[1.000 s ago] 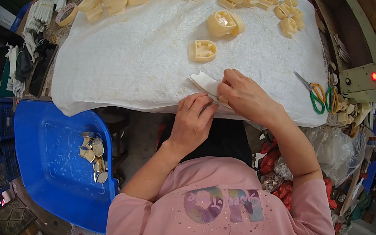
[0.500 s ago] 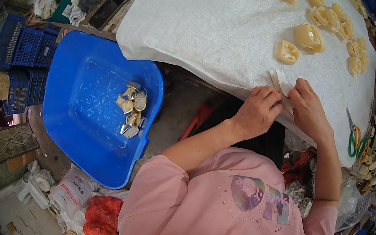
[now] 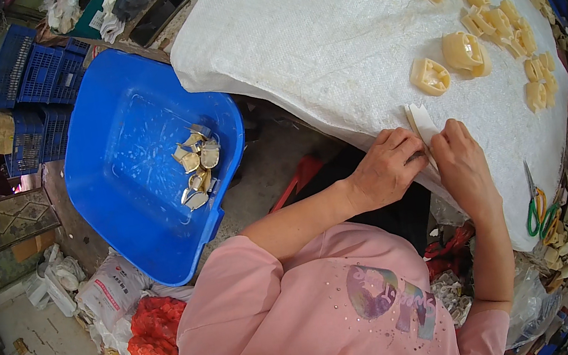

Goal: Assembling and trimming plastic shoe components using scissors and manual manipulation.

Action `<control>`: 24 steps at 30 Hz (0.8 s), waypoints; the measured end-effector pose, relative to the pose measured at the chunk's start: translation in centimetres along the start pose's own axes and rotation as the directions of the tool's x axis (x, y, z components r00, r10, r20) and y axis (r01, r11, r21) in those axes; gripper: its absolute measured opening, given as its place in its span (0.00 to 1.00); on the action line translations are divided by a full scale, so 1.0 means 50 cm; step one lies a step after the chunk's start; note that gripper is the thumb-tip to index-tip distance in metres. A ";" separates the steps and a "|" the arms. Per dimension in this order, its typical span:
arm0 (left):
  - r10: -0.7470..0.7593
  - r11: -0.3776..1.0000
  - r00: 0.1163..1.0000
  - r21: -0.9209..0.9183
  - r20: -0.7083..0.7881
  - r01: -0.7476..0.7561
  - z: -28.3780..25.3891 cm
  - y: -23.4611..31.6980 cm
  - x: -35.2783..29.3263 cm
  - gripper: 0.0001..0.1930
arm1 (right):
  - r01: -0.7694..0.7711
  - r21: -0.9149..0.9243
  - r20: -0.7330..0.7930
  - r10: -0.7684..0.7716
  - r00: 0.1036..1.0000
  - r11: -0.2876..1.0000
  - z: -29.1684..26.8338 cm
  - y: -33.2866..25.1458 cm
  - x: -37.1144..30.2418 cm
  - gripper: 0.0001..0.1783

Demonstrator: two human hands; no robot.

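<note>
At the near edge of the cloth-covered table, a flat cream-white strip [image 3: 421,118] with a notched far end sticks up between my hands. My left hand [image 3: 390,168] pinches it from the left with bent fingers. From the other side my right hand [image 3: 463,163] closes on the same strip, its fingertips almost meeting the left ones. The strip's lower end is hidden by the fingers. Just beyond it lies a pale yellow ring-shaped plastic piece [image 3: 430,77], with a larger, similar piece [image 3: 464,54] to its right.
White woven cloth [image 3: 308,36] covers the table, with several more yellow pieces along its far and right sides. Green-handled scissors [image 3: 537,211] lie at the right. A blue tub [image 3: 106,180] on my left holds several shiny gold-coloured parts [image 3: 200,159]. Blue crates [image 3: 44,73] stand behind it.
Both hands stay at the same spot, with only a slight shift of the fingers. The strip has tilted a little to the left. The view has moved slightly.
</note>
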State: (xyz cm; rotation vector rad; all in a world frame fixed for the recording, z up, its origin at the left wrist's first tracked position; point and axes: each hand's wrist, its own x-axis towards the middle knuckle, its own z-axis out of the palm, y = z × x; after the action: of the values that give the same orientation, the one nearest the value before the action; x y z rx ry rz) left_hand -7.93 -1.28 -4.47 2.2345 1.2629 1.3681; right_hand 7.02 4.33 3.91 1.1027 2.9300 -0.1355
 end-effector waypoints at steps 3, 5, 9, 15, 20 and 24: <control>-0.020 1.000 0.999 0.012 0.031 0.020 -0.003 0.001 0.001 0.06 | 0.026 -0.198 0.055 -0.015 0.998 0.980 0.017 -0.031 0.004 0.06; -0.017 1.000 1.000 0.006 0.011 0.017 0.000 0.000 0.000 0.05 | 0.028 -0.204 0.056 -0.017 0.998 0.979 0.022 -0.031 0.003 0.06; 0.006 1.000 1.000 -0.027 -0.004 -0.006 0.005 0.000 0.001 0.08 | 0.025 -0.108 0.027 -0.022 0.999 0.994 0.015 -0.013 -0.001 0.06; 0.067 0.997 0.997 0.048 0.030 -0.068 -0.006 0.006 0.015 0.16 | -0.017 0.534 -0.063 0.060 0.996 0.846 0.026 0.074 -0.008 0.05; 0.105 0.983 0.984 0.134 0.144 -0.124 -0.005 0.002 0.024 0.18 | -0.036 0.635 -0.084 0.114 0.990 0.772 0.053 0.085 -0.010 0.03; 0.074 0.972 0.986 0.210 0.146 -0.105 0.016 0.004 0.020 0.18 | -0.037 0.677 -0.084 0.126 0.988 0.735 0.049 0.087 -0.024 0.04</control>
State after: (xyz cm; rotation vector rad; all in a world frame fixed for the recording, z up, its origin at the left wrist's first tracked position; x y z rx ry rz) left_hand -6.99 -0.43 -4.16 2.5127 1.3352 1.1284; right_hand 10.73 6.62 1.19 1.3248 2.9843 -1.2677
